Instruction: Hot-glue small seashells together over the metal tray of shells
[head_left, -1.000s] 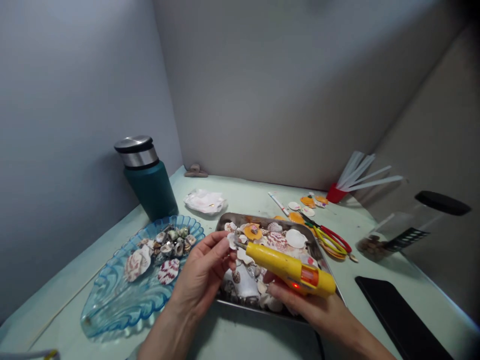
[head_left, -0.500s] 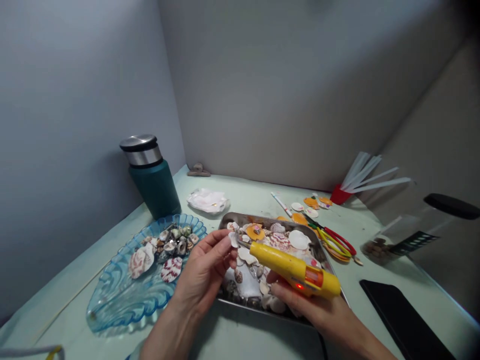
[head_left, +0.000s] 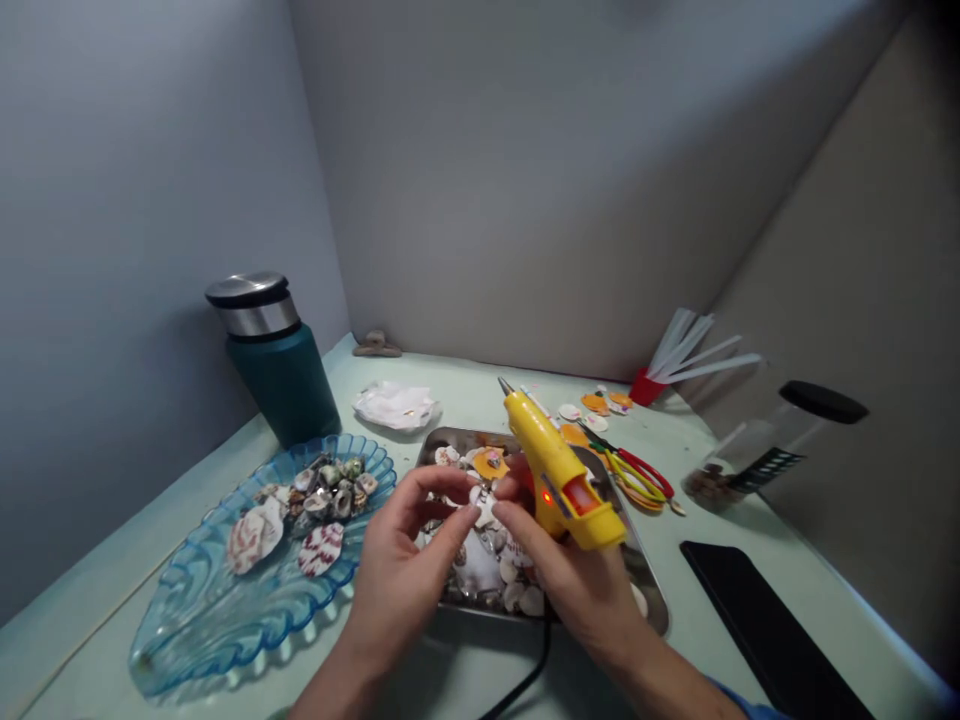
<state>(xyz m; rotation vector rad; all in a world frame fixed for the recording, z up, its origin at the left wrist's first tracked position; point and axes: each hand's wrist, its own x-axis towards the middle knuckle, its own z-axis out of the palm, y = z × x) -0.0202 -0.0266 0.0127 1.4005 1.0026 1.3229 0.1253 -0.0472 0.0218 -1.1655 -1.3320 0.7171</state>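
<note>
My left hand (head_left: 405, 560) pinches a small white shell (head_left: 480, 497) over the metal tray (head_left: 652, 605) of mixed seashells. My right hand (head_left: 570, 580) grips a yellow hot glue gun (head_left: 559, 470), nozzle tilted up and away toward the back wall, its red light lit. The right fingertips also touch the small shell beside my left fingers. A black cord (head_left: 525, 680) runs down from the gun toward me.
A blue glass leaf-shaped dish (head_left: 210, 600) with shells lies at left, a teal flask (head_left: 274, 360) behind it. Scissors (head_left: 637, 475), orange shell pieces, a red cup of glue sticks (head_left: 679, 360), a tipped jar (head_left: 765, 445) and a black phone (head_left: 765, 625) lie at right. Crumpled plastic (head_left: 394, 405) sits behind the tray.
The glue gun has swung up from pointing at the shell in my left hand to pointing away at the back. My right fingers have come in to touch the shell.
</note>
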